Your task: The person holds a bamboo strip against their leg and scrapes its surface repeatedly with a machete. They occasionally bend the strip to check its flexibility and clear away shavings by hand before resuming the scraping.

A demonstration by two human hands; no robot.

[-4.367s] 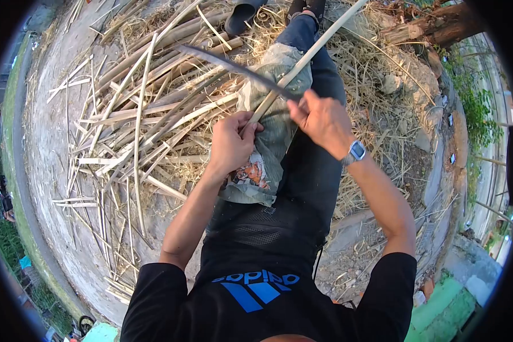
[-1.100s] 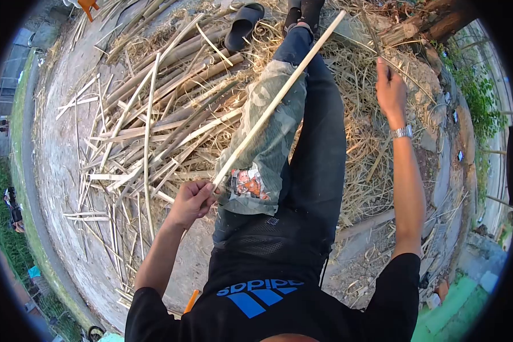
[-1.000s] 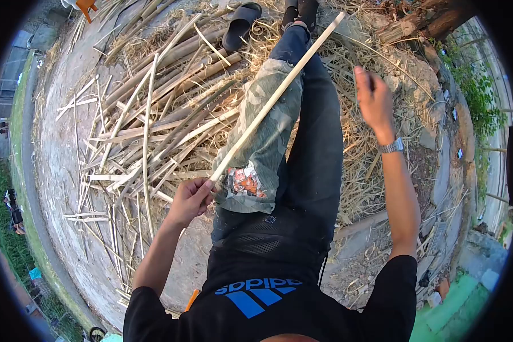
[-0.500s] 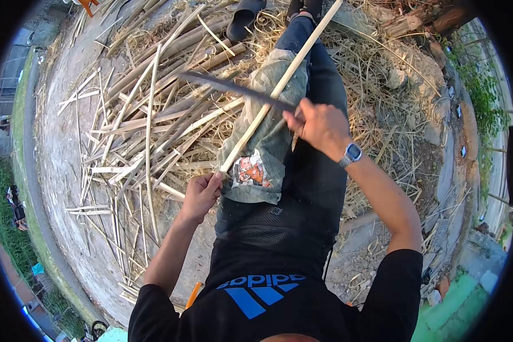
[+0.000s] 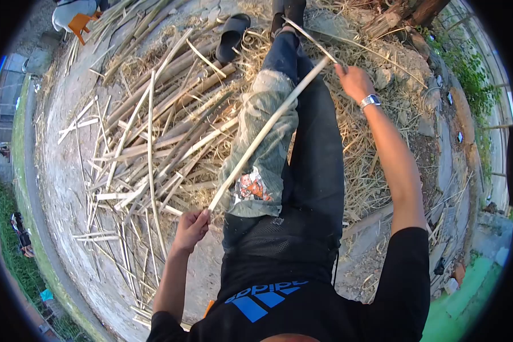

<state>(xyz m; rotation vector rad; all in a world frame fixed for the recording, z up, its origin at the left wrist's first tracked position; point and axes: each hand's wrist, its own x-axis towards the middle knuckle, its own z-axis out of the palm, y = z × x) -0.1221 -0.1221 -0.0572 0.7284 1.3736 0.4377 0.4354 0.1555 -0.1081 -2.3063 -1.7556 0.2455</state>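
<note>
A long pale bamboo strip point(image 5: 255, 141) runs diagonally across the cloth-wrapped leg. My left hand point(image 5: 191, 229) is closed around its lower end. Near its far end, my right hand point(image 5: 354, 81), with a watch on the wrist, is closed on the handle of a long thin knife point(image 5: 310, 39), seen nearly edge-on and pointing towards the feet. The greenish cloth point(image 5: 268, 122) covers the leg from shin to thigh and has a torn orange and white patch on it.
Split bamboo pieces point(image 5: 154, 149) lie piled on the ground at the left, with a dark clog point(image 5: 232, 37) beyond them. Curled shavings point(image 5: 362, 188) cover the ground at the right. At the upper left, part of a person is by an orange chair point(image 5: 81, 25).
My right hand has moved away from the body with the knife, from the strip's middle to its far end. The blade has swung from pointing left to pointing forward. My left hand is slightly lower.
</note>
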